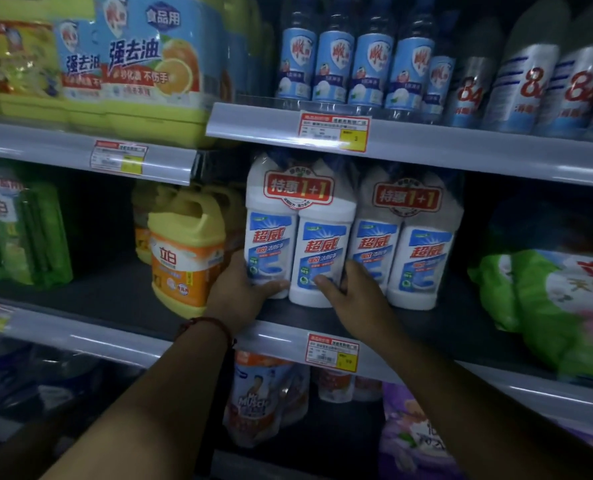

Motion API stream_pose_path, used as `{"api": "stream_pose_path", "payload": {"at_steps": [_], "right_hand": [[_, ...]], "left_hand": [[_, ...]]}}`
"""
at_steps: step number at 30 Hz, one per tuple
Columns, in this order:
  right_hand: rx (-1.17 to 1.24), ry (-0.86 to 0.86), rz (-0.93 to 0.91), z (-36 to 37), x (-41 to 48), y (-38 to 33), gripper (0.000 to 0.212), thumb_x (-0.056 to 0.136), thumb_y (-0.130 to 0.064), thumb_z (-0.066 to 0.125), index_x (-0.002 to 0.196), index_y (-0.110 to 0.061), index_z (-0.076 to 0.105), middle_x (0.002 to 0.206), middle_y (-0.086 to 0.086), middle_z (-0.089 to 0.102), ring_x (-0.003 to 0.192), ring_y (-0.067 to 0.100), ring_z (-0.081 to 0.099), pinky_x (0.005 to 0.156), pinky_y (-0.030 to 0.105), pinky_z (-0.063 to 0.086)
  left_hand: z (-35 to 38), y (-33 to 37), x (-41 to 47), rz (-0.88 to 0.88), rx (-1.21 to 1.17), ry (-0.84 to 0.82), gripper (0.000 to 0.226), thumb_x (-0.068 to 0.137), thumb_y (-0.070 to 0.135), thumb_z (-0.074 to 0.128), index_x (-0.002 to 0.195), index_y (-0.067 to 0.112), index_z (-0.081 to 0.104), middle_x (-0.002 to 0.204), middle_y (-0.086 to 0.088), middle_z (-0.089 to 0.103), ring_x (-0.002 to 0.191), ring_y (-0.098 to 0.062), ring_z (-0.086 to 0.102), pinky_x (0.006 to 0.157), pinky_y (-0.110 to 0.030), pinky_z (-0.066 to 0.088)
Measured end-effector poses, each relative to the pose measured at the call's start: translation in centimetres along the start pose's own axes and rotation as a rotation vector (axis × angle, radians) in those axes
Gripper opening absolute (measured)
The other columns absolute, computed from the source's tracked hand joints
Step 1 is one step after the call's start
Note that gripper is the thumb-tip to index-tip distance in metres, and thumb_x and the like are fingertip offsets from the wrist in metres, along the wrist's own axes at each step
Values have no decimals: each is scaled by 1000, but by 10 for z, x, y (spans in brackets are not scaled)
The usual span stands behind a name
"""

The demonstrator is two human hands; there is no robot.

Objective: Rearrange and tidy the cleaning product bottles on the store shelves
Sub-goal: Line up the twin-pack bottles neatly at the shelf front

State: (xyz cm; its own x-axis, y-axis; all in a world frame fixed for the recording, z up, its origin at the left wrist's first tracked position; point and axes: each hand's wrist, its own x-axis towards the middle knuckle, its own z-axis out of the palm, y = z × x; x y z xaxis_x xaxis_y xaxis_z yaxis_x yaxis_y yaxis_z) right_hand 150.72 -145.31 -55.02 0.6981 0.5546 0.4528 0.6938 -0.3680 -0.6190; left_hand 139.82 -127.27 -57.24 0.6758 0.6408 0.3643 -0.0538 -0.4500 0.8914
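A twin pack of white cleaner bottles with blue labels and a red "1+1" tag stands upright on the middle shelf. My left hand grips its lower left side, thumb across the front. My right hand grips its lower right side, fingers tucked between it and a second identical twin pack that stands close on the right.
A yellow and orange detergent jug stands just left of my left hand. Green refill bags lie at the right. Blue-labelled bottles line the upper shelf. Pouches sit on the shelf below.
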Motion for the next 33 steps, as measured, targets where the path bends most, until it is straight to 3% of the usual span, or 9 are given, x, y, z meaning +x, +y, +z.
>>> {"api": "stream_pose_path", "payload": {"at_steps": [5, 9, 14, 19, 23, 25, 28, 33], "right_hand": [[63, 6, 36, 2, 1, 0, 32, 94, -45, 66, 97, -20, 47, 87, -12, 47, 85, 9, 52, 63, 17, 35], [83, -8, 60, 5, 2, 1, 36, 91, -45, 69, 108, -20, 49, 109, -4, 60, 100, 13, 59, 81, 29, 49], [33, -7, 19, 5, 2, 2, 40, 93, -45, 67, 112, -15, 48, 117, 4, 57, 106, 18, 58, 83, 30, 46], [-8, -58, 6, -2, -1, 1, 41, 94, -43, 65, 113, -10, 53, 119, 8, 55, 106, 23, 58, 84, 29, 45], [-127, -108, -97, -31, -14, -2, 25, 97, -35, 61, 98, -12, 52, 102, 6, 51, 96, 28, 58, 76, 32, 43], [-215, -115, -186, -54, -25, -6, 27, 97, -33, 60, 113, -11, 60, 115, 10, 56, 108, 33, 59, 86, 39, 50], [-276, -120, -306, -95, -39, -23, 46, 95, -35, 63, 136, -15, 55, 132, 10, 55, 119, 31, 56, 96, 41, 50], [-293, -117, -417, -166, -63, -53, 55, 90, -37, 69, 139, -19, 52, 138, 5, 53, 124, 27, 52, 99, 39, 47]], "left_hand": [[0, 2, -1, -3, 19, -8, 67, 75, 31, 90, 128, 26, 50, 122, 10, 66, 112, -14, 65, 101, -36, 52], [0, 2, -3, -11, 44, -10, 68, 76, 33, 88, 132, 26, 49, 126, 9, 66, 114, -13, 64, 103, -40, 52], [-1, 13, -10, -46, 119, 7, 63, 78, 33, 87, 129, 25, 50, 126, 8, 66, 114, -13, 64, 101, -38, 52], [-1, 39, -22, -110, 348, 6, 62, 81, 30, 85, 129, 11, 51, 132, -3, 63, 122, -24, 60, 96, -29, 46], [-11, 61, -42, -59, 679, 3, 54, 87, 43, 67, 129, 11, 58, 132, -8, 65, 119, -28, 62, 99, -37, 52], [-13, 80, -59, 8, 825, -11, 51, 88, 46, 59, 128, 15, 60, 131, -8, 66, 117, -28, 63, 95, -39, 55], [-10, 117, -83, 121, 917, -40, 49, 91, 47, 68, 131, 20, 60, 134, -5, 64, 120, -25, 62, 96, -37, 54], [4, 192, -115, 211, 946, -74, 61, 87, 53, 70, 140, 28, 51, 138, 1, 61, 123, -23, 61, 101, -39, 53]]}}
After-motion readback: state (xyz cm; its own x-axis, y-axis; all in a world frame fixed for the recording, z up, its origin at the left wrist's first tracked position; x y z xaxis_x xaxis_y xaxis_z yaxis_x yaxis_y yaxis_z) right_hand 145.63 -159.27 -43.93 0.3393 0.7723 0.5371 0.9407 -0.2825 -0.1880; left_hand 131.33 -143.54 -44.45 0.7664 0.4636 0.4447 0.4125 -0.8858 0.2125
